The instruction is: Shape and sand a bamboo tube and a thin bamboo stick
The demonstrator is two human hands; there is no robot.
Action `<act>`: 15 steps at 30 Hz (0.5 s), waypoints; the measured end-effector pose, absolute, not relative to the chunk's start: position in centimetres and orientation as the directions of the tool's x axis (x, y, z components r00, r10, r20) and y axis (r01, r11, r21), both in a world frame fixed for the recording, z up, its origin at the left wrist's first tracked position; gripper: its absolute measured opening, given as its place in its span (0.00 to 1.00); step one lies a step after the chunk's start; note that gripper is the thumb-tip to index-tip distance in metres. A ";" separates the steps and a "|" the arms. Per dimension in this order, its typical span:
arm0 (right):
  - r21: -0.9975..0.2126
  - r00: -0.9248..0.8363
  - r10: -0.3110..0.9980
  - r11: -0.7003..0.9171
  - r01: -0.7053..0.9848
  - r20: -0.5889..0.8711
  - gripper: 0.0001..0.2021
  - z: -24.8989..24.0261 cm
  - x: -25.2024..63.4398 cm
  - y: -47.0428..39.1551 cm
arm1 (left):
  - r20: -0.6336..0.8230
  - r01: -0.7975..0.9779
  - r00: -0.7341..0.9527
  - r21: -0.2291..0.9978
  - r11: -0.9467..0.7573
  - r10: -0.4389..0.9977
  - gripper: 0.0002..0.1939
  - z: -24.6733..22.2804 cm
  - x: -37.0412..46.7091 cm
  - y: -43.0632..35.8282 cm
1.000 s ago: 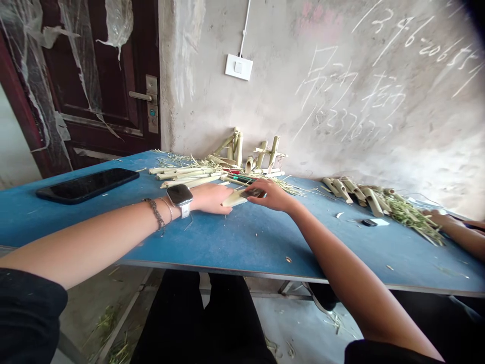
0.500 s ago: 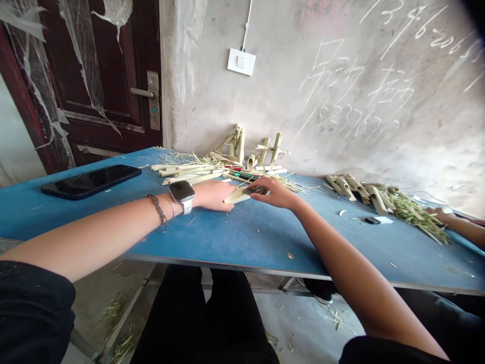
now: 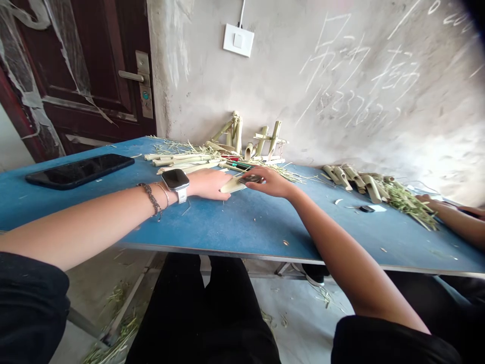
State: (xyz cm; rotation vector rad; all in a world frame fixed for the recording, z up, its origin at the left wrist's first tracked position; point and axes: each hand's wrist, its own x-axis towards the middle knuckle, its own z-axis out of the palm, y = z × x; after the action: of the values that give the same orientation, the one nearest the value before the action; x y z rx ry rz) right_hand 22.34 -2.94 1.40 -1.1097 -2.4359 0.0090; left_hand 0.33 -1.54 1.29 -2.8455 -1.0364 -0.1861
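Observation:
My left hand [image 3: 210, 183], with a watch and bracelets at the wrist, grips a pale split piece of bamboo [image 3: 235, 185] against the blue table. Only part of that piece shows between my two hands. At its right end, my right hand [image 3: 271, 182] is closed around a small dark, flat object [image 3: 251, 179] that lies on the bamboo; its kind is unclear under the fingers. Just behind the hands is a bundle of bamboo strips [image 3: 178, 161], along with green and red pen-like items [image 3: 239, 165] among thin shavings.
A black phone [image 3: 79, 171] lies on the blue table [image 3: 212, 227] at left. Small bamboo constructions [image 3: 235, 132] stand against the wall. Farther right are cut bamboo tubes [image 3: 352, 179], shavings [image 3: 411, 205], a small black-and-white item [image 3: 367, 208] and another person's arm [image 3: 450, 215].
The camera view has tipped slightly downward, so the wall and door sit higher in the picture. Both hands keep nearly the same hold on the bamboo and the dark object.

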 end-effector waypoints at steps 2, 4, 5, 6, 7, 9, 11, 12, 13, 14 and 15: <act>-0.262 -0.620 0.690 0.720 0.643 0.375 0.14 1.6 22.0 -3.2 | 0.149 0.642 0.763 -0.063 -0.764 0.629 0.19 1.4 0.4 -1.7; -0.306 -0.651 0.669 0.743 0.596 0.358 0.15 1.7 21.9 -3.3 | 0.143 0.646 0.761 -0.075 -0.759 0.633 0.20 1.5 0.4 -1.7; -0.308 -0.651 0.670 0.743 0.595 0.358 0.15 1.7 22.0 -3.2 | 0.139 0.651 0.758 -0.083 -0.755 0.638 0.21 1.5 0.5 -1.8; -0.294 -0.640 0.676 0.736 0.610 0.365 0.15 1.6 22.1 -3.0 | 0.136 0.654 0.755 -0.094 -0.750 0.641 0.21 1.5 0.5 -1.8; -0.267 -0.619 0.688 0.721 0.639 0.377 0.14 1.4 22.2 -2.8 | 0.135 0.656 0.754 -0.104 -0.747 0.643 0.21 1.5 0.5 -1.8; -0.197 -0.560 0.717 0.672 0.714 0.415 0.14 1.2 22.5 -2.5 | 0.137 0.656 0.754 -0.120 -0.745 0.643 0.21 1.5 0.6 -1.8; -0.152 -0.528 0.725 0.641 0.753 0.442 0.13 1.0 22.5 -2.4 | 0.139 0.657 0.753 -0.122 -0.744 0.643 0.21 1.4 0.6 -1.8; -0.157 -0.533 0.722 0.646 0.747 0.441 0.14 1.0 22.4 -2.5 | 0.140 0.662 0.749 -0.116 -0.740 0.648 0.21 1.4 0.5 -1.8; -0.179 -0.551 0.715 0.666 0.724 0.430 0.14 1.0 22.2 -2.6 | 0.140 0.666 0.745 -0.105 -0.739 0.652 0.20 1.4 0.5 -1.8; -0.212 -0.580 0.703 0.693 0.689 0.411 0.14 1.1 22.0 -2.8 | 0.137 0.665 0.746 -0.090 -0.741 0.652 0.20 1.5 0.5 -1.8; -0.251 -0.612 0.688 0.719 0.648 0.390 0.15 1.2 21.8 -3.0 | 0.133 0.659 0.750 -0.071 -0.749 0.648 0.21 1.5 0.4 -1.8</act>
State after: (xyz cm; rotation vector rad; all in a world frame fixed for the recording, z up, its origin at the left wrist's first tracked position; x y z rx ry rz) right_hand 21.76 -3.04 1.20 -1.0217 -2.4609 0.1159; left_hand 0.44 -1.81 1.46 -2.8322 -1.0609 -0.1508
